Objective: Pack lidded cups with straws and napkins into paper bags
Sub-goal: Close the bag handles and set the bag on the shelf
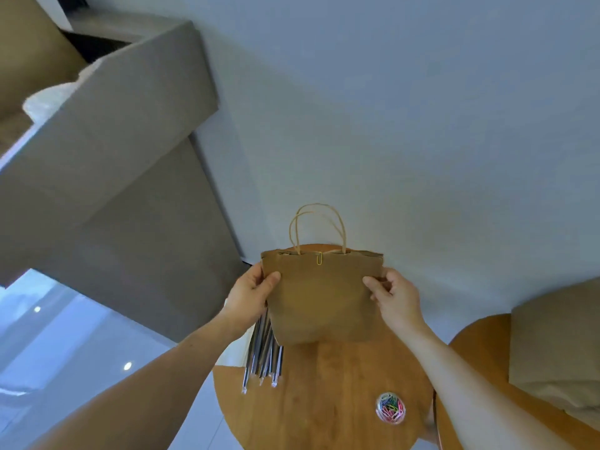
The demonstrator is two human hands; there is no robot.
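A brown paper bag (pixel 319 300) with twisted paper handles is held upright above a round wooden table (pixel 328 394). A yellow paper clip (pixel 319 258) pins its top edge closed in the middle. My left hand (pixel 251 293) grips the bag's left side, thumb on the front. My right hand (pixel 391 295) pinches the right side near the top. A bundle of wrapped straws (pixel 264 358) lies on the table under my left wrist, partly hidden by the bag. What is inside the bag cannot be seen.
A small clear dish of coloured paper clips (pixel 390 407) sits near the table's front right. A second wooden table (pixel 477 368) at the right carries a stack of flat paper bags (pixel 555 355). A grey sofa (pixel 107 190) fills the left; a pale wall lies behind.
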